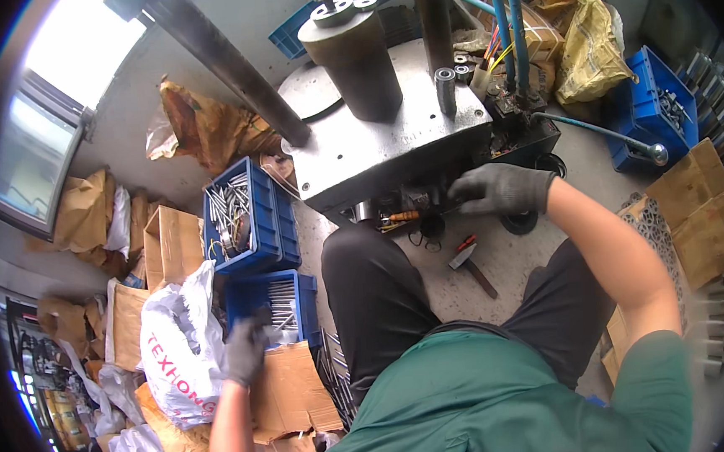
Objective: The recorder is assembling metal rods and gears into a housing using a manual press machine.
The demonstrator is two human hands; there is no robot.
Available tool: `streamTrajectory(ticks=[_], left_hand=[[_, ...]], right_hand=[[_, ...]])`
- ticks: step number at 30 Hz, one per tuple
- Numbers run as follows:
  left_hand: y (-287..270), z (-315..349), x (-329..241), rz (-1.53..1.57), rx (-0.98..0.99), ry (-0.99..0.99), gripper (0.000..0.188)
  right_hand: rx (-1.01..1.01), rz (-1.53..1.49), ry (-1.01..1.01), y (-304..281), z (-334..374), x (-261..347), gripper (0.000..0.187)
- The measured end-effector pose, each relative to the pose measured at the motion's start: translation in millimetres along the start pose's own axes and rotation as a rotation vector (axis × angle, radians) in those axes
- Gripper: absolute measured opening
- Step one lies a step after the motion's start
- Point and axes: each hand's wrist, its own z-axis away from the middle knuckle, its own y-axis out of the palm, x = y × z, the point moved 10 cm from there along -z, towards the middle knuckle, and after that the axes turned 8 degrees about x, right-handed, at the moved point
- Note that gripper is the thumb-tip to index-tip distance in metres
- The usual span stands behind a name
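Head view: person sits facing a press w/ a thick metal plate (pixel 390 153), legs apart, both hands in dark gloves. L hand (pixel 245 352) is over the near edge of the lower blue bin (pixel 307 309), next to the metal rods (pixel 282 299) inside; it's blurred, so can't tell if fingers are spread, pressed tog. or pinching smth. Rods lie side by side, approx. lengthwise in the bin.

R hand (pixel 502 191) is at the front of the press, just below the plate's R corner, fingertips pointing L twd the dark gap under it. Fingers look bent & close tog., but tips are too dark to tell whether they pinch anything. An orange-handled tool (pixel 403 216) lies in that gap, L of the R hand.

On the floor btwn the legs: hammer (pixel 465 256), head twd the press, handle angled down-R. Black ring (pixel 519 222) on the floor just below R hand.

Upper blue bin (pixel 276 223), also w/ metal rods, is right behind the lower one. White bag (pixel 182 352) sits L of the lower bin, nr the L hand; cardboard flap (pixel 294 390) on the near side. Far R: another blue bin (pixel 681 135) w/ small metal parts.
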Motion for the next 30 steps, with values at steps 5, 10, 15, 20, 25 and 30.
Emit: streamTrajectory(ticks=[5,10,15,20,25,30], left_hand=[[-110,-150,-217,0.112,-0.219,0.317,0.020],[-42,-243,-372,0.784,0.143,0.547,0.021],[41,-284,-431,0.654,0.084,0.580,0.025],[96,-299,-405,1.305,0.330,0.492,0.027],[81,-293,-411,1.520,0.429,0.527,0.027],[24,-284,-390,0.847,-0.230,0.748,0.012]], right_hand=[[-0.445,-0.454,-0.174,-25,-21,7,0.058],[-0.626,-0.553,-0.001,-29,-6,-6,0.060],[-0.517,-0.773,0.367,4,-7,-51,0.047],[-0.341,-1.199,0.221,27,-10,-33,0.035],[-0.492,-0.731,-0.332,1,-17,-2,0.030],[-0.248,-1.116,-0.043,38,-53,-36,0.038]])
